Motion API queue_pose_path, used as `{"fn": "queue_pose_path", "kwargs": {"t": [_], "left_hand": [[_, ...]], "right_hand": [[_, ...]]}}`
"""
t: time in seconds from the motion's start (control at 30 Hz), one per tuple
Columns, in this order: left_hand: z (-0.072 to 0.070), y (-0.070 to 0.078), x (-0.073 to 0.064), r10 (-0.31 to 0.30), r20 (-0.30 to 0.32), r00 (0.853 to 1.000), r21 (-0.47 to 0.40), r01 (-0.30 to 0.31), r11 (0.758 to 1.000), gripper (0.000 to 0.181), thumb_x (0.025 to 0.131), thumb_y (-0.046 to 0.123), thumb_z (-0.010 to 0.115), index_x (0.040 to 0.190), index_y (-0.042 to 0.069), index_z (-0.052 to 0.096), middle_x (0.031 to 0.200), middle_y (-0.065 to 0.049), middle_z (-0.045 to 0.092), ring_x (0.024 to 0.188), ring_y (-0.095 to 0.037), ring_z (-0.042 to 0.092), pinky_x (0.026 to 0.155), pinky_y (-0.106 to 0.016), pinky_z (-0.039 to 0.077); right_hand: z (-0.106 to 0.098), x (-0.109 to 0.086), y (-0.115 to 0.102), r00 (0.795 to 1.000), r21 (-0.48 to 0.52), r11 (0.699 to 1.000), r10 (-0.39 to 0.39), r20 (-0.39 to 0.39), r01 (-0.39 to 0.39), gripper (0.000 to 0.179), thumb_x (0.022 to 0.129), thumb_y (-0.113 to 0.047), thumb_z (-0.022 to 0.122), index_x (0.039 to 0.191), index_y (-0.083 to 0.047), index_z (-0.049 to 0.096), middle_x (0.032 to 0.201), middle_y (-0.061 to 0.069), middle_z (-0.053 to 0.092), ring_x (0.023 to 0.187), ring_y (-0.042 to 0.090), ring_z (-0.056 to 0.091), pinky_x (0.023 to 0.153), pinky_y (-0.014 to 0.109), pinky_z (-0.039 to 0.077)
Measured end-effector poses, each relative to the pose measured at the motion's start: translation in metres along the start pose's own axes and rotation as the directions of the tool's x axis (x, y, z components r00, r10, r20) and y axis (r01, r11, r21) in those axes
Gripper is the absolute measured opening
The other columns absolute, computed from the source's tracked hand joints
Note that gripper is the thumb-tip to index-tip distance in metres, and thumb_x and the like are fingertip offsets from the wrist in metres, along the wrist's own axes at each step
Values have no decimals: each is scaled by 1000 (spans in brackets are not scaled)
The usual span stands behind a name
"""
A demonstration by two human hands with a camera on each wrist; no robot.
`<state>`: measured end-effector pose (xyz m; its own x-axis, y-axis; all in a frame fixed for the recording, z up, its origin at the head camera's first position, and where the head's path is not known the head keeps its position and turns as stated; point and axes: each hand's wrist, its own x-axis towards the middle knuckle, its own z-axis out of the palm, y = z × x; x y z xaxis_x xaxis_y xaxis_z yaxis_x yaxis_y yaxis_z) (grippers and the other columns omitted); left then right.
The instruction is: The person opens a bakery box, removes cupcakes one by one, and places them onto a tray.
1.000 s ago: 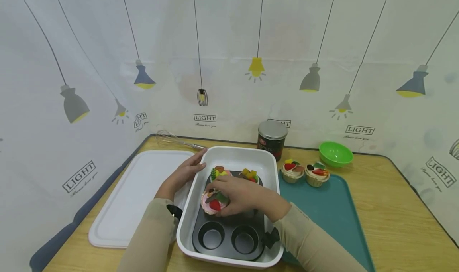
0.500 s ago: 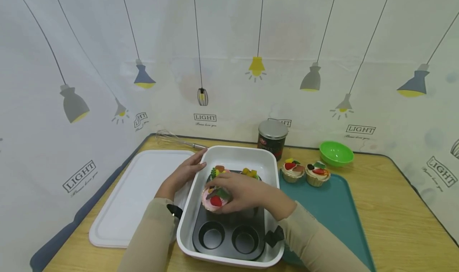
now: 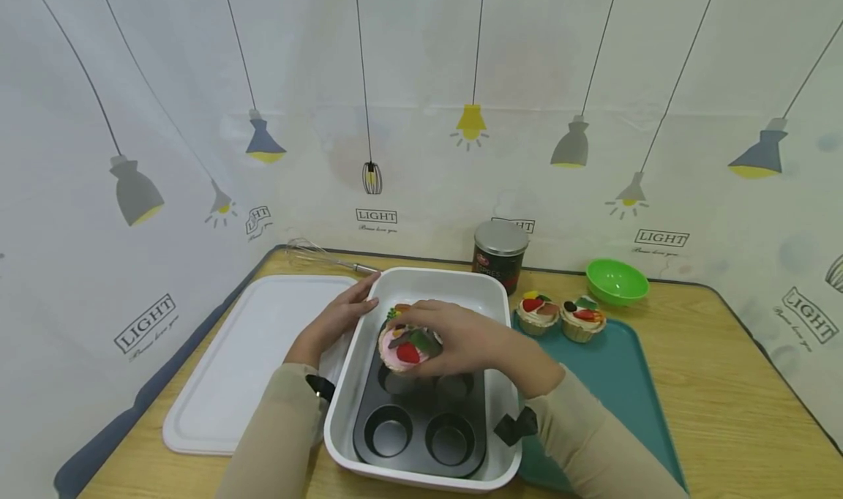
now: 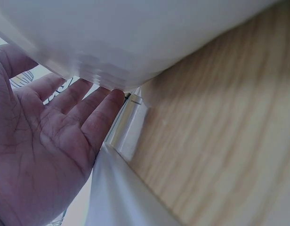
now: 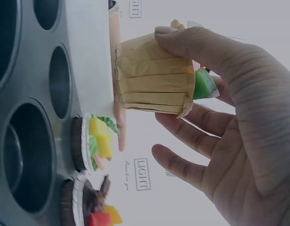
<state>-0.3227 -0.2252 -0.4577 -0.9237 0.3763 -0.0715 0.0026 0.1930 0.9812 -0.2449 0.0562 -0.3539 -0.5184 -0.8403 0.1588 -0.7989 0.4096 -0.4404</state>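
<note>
My right hand [image 3: 470, 342] pinches a cupcake [image 3: 408, 349] with pink cream, a strawberry and a green piece on top. In the right wrist view its pleated tan wrapper [image 5: 154, 77] shows between thumb and fingers, raised clear of the dark muffin tin [image 5: 39, 66]. Two fruit-topped cupcakes sit at the tin's far end; the nearer one in that view has yellow pieces [image 5: 100, 143]. The tin lies inside a deep white dish [image 3: 339, 418]. With fingers straight, my left hand [image 3: 336, 323] rests against the dish's left outer wall [image 4: 112, 42].
Left of the dish lies a white tray [image 3: 244, 367]; a whisk [image 3: 323, 256] is behind. On the right is a teal tray [image 3: 593, 382] with two cream cupcakes [image 3: 582, 321] at its far edge. A lidded dark canister [image 3: 500, 257] and a green bowl [image 3: 617, 283] stand behind.
The right hand has lifted the pink cupcake up and to the right, and the tin's cup under it now shows. The left hand has stayed at the dish's side.
</note>
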Motion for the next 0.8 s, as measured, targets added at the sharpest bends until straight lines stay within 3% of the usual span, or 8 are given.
{"fn": "queue_pose_path", "kwargs": {"t": [0.27, 0.53, 0.8], "left_hand": [[1, 2, 1, -6, -3, 1000, 3, 6, 1000, 66, 103, 31, 57, 161, 32, 25, 168, -2, 15, 152, -29, 17, 117, -58, 23], [2, 4, -1, -21, -23, 999, 8, 22, 1000, 65, 103, 28, 56, 160, 33, 26, 167, 0, 17, 152, -28, 19, 118, -57, 23], [2, 4, 0, -36, -27, 999, -15, 35, 999, 65, 103, 27, 57, 160, 34, 27, 167, 3, 18, 152, -26, 18, 119, -56, 21]], "right_hand": [[-14, -11, 5, 999, 10, 1000, -10, -42, 11, 68, 82, -46, 82, 142, -24, 56, 131, -9, 59, 111, 7, 55, 90, 31, 53], [-26, -30, 13, 993, 47, 999, 11, -117, -6, 64, 80, -41, 85, 136, -24, 60, 132, -14, 58, 122, 6, 52, 102, 38, 49], [-37, -62, 31, 982, 64, 998, 39, -183, -28, 66, 79, -35, 88, 137, -24, 59, 135, -13, 58, 126, 11, 52, 103, 43, 49]]}}
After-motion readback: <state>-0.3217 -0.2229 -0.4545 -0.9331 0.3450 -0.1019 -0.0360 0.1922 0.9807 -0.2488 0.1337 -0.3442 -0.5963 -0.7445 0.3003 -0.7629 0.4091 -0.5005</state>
